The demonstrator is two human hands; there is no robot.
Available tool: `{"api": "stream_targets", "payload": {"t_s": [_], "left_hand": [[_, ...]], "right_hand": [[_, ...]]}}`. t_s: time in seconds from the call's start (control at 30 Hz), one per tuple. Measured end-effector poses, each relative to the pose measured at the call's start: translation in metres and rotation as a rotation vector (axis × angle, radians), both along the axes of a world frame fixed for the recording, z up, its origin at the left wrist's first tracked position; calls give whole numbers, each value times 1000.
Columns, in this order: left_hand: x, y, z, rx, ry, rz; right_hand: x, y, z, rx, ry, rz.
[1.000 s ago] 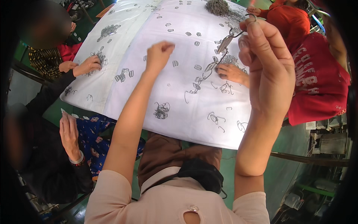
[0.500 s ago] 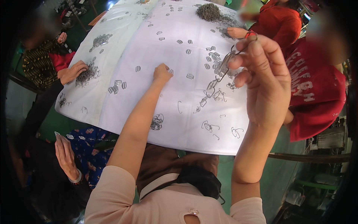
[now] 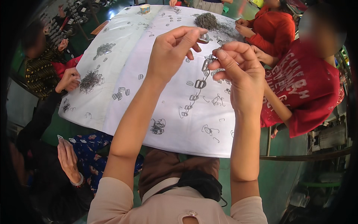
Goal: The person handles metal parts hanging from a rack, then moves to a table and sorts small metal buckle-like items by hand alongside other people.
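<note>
Raised over the table, my left hand point(image 3: 172, 52) pinches a small metal slide buckle point(image 3: 204, 38) between thumb and fingertips. Just to its right, my right hand point(image 3: 240, 69) is closed on the top of a thin wire strand; its exact grip is partly hidden by the fingers. From that strand hangs a string of metal buckles point(image 3: 200, 84), one below another, linked by bent wire hooks and trailing toward me above the white cloth. The held buckle is close to the top of the strand but looks apart from it.
The white-covered table point(image 3: 149, 100) bears loose buckles point(image 3: 120, 93), a tangle of wire hooks point(image 3: 157, 126), a big heap of hooks point(image 3: 206, 21) and a paper tub point(image 3: 145, 8). Co-workers stand round it; one in a red sweatshirt point(image 3: 302, 82) is close on my right.
My left hand has lifted off the table with a buckle and come up beside my right hand. The right hand has shifted left, and the buckle string hangs further left.
</note>
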State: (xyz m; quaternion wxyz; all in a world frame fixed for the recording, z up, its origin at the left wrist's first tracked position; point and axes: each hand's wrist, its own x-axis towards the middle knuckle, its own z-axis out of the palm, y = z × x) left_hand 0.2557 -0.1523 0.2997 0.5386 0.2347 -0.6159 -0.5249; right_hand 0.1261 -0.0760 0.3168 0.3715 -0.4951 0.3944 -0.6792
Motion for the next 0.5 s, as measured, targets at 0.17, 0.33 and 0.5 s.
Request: {"api": "stream_targets", "payload": {"t_s": [0.17,0.33,0.5], "left_hand": [[2,22,12,-71,-29,155],[9,28,17,-116,-41,162],[11,33,22,-151,-58,232]], "right_hand": [[7,-1,2,6,-20,17],[10,-3,-1,11,-22,19],[16,8,2,53,105,-76]]}}
